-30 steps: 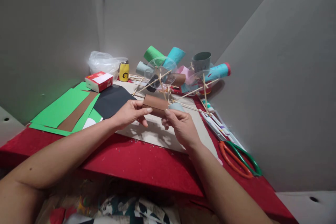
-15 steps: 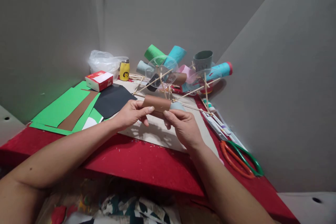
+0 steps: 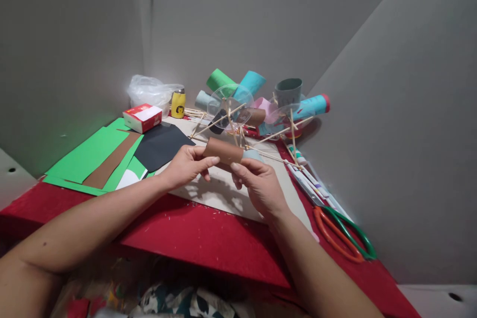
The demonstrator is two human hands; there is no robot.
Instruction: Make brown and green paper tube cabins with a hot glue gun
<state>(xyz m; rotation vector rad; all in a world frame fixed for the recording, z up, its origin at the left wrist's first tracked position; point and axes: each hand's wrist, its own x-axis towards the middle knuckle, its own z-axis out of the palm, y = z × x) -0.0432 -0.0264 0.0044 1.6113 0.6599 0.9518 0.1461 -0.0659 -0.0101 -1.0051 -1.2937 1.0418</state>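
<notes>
In the head view, the left hand (image 3: 190,165) and the right hand (image 3: 263,185) hold a brown paper roll (image 3: 225,151) between them, above a pale board (image 3: 214,198) on the red tabletop (image 3: 208,238). Each hand's fingers are pinched on one end, thumb on the near side; most of the other fingertips are hidden behind the roll. Both forearms run out of the picture. The right hand partly covers a pale blue piece (image 3: 253,154). Behind, thin sticks (image 3: 293,134) and a clear disc (image 3: 219,118) overlap coloured rolls, so their joints are hard to make out. The scissors' handles (image 3: 338,236) show plainly; their blades blend into nearby pens. Patterned cloth (image 3: 186,303) below is cut off and dim.
</notes>
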